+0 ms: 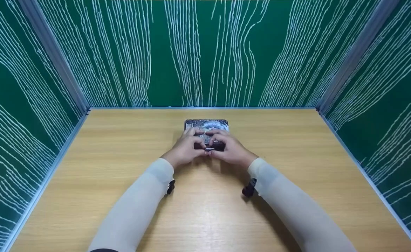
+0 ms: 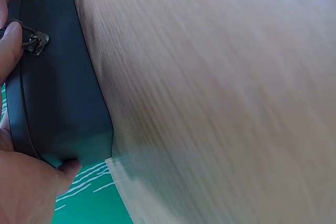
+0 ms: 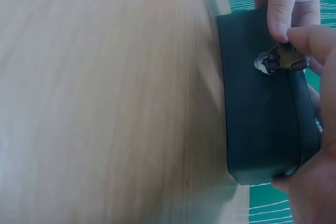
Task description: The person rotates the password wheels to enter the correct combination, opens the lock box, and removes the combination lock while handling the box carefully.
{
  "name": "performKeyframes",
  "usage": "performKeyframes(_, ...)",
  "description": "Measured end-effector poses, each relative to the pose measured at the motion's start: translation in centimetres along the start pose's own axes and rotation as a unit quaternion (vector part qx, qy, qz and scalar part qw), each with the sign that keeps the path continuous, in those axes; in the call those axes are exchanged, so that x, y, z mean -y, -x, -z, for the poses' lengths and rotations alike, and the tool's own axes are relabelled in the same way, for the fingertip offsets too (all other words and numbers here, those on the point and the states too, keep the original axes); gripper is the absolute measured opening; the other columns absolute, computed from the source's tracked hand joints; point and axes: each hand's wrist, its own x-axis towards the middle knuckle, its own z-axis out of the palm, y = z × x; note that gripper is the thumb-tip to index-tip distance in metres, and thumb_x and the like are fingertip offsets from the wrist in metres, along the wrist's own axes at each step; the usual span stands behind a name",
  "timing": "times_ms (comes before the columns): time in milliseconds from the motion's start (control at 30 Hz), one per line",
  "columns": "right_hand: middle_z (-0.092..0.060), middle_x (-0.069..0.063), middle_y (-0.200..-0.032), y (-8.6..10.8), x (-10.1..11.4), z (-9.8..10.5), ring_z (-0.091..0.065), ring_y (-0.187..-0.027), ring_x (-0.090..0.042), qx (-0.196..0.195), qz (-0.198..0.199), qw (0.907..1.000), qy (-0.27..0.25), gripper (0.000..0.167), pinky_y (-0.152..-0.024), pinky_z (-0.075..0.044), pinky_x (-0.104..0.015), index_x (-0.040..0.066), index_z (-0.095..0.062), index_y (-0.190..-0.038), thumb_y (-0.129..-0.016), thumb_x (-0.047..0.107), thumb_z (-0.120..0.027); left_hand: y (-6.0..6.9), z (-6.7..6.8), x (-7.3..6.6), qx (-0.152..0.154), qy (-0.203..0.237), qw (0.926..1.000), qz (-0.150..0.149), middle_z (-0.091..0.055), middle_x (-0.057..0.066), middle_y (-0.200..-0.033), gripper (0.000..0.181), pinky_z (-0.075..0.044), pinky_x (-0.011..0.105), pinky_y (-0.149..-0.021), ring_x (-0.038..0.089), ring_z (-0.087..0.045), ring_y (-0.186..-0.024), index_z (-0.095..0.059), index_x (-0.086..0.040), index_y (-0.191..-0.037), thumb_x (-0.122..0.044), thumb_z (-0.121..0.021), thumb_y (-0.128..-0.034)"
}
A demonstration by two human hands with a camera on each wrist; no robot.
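Note:
A dark box (image 1: 205,123) with a printed picture on its lid stands on the wooden table. On its front is a brass-coloured metal clasp (image 3: 291,59) with a small loop and plate. My left hand (image 1: 186,148) and right hand (image 1: 231,148) reach round the box from both sides, their fingertips meeting at the clasp, and each pinches it. Other fingers rest on the lid. In the right wrist view, a left-hand digit (image 3: 281,14) presses by the clasp and a right-hand digit (image 3: 312,38) touches it. The hands hide part of the lid.
The light wooden table (image 1: 121,140) spreads around the box. Green panels with white wavy lines (image 1: 219,52) wall it at the back and sides, joined by grey metal posts (image 1: 56,52). Dark wrist cameras (image 1: 249,189) sit under the sleeves.

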Motion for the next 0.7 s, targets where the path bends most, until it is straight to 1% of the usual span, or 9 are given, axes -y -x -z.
performKeyframes(133,-0.059,-0.004,-0.168,-0.02,-0.12,-0.12,-0.045,-0.164,-0.038,-0.003,0.002,1.0000,-0.002,0.020,-0.139,-0.027,-0.065,0.018,-0.075,-0.112,-0.096,0.017,-0.087,-0.05,-0.04,0.10,-0.001,-0.002,1.0000,0.003,-0.050,0.003,-0.169,0.015,-0.022,0.058,-0.143,0.034,-0.031,-0.170,-0.081,-0.021,-0.093,-0.030,-0.092,-0.0970)
performKeyframes(400,-0.058,-0.004,-0.169,0.07,-0.22,-0.21,-0.043,-0.165,-0.039,-0.003,-0.002,1.0000,-0.008,0.019,-0.139,-0.025,-0.067,0.020,-0.074,-0.110,-0.097,0.017,-0.088,-0.11,-0.17,0.20,0.000,-0.001,1.0000,0.003,-0.049,0.001,-0.169,0.014,-0.021,0.057,-0.143,0.032,-0.031,-0.170,-0.081,-0.021,-0.094,-0.027,-0.093,-0.0964)
performKeyframes(567,-0.057,-0.004,-0.170,0.07,-0.08,-0.10,-0.043,-0.166,-0.038,0.003,-0.006,1.0000,-0.001,0.016,-0.140,-0.025,-0.066,0.019,-0.075,-0.110,-0.099,0.020,-0.086,-0.16,-0.20,0.24,0.002,-0.003,1.0000,0.006,-0.049,0.001,-0.169,0.013,-0.020,0.059,-0.143,0.033,-0.029,-0.171,-0.081,-0.022,-0.094,-0.027,-0.092,-0.0968)
performKeyframes(700,-0.058,-0.003,-0.170,0.06,0.02,-0.01,-0.043,-0.166,-0.036,0.006,-0.006,0.9999,0.006,0.012,-0.140,-0.027,-0.064,0.021,-0.077,-0.110,-0.101,0.025,-0.085,-0.12,-0.18,0.34,0.004,0.000,1.0000,0.003,-0.049,0.002,-0.167,0.013,-0.024,0.058,-0.143,0.032,-0.030,-0.169,-0.080,-0.023,-0.093,-0.028,-0.091,-0.0983)
